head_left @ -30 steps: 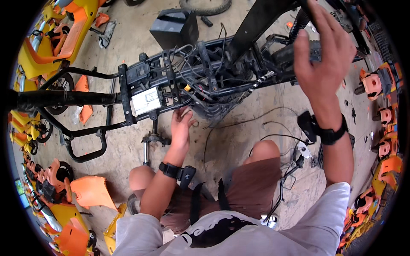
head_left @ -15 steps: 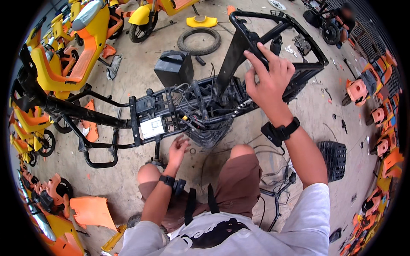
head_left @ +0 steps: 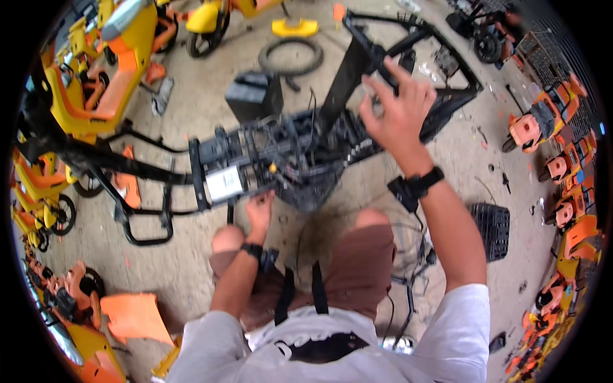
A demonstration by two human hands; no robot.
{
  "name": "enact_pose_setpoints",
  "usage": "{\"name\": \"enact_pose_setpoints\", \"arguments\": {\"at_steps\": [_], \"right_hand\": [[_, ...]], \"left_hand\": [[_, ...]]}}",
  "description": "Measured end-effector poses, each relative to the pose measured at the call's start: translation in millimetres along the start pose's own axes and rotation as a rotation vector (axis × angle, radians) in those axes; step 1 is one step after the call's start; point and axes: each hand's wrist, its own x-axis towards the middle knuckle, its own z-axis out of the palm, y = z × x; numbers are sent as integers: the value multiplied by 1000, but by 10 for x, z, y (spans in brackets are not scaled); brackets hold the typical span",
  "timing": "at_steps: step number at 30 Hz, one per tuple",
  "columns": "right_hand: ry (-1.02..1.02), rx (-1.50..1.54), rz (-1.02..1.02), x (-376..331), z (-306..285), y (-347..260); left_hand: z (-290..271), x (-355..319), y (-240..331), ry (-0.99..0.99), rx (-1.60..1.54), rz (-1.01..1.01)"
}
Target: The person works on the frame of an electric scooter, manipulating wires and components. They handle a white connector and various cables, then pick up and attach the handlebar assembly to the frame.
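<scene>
A stripped black scooter frame (head_left: 182, 182) lies across the floor in front of my knees, its wiring and metal rails exposed. My left hand (head_left: 260, 214) is at the near lower rail, just below a white-labelled box (head_left: 225, 183) set in the frame. Its fingertips are blurred against the rail, so their grip is unclear. Over the raised rear part of the frame, my right hand (head_left: 401, 118) is open, thumb and forefinger spread apart and nothing seen between them. A flat black panel (head_left: 345, 76) stands upright beside those fingers.
Behind the frame sit a black battery-like box (head_left: 252, 96), a loose tyre (head_left: 290, 56) and a yellow plastic part (head_left: 295, 27). A black crate (head_left: 490, 231) and cables lie to my right. Yellow and orange scooters (head_left: 121, 70) line both sides; another person (head_left: 507, 32) is at far right.
My left hand has moved up to the near rail, its fingers drawn in. My right hand stays over the rear frame, with thumb and forefinger spread more. The whole view has shifted slightly.
</scene>
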Motion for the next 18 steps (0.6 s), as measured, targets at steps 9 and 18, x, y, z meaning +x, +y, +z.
{"name": "enact_pose_setpoints", "arguments": {"at_steps": [9,18], "right_hand": [[-2,9,28,14,-39,-19],[13,-6,19,28,-19,-29]], "left_hand": [[144,102,-203,32,211,24],[417,-442,111,-305,-337,-239]]}}
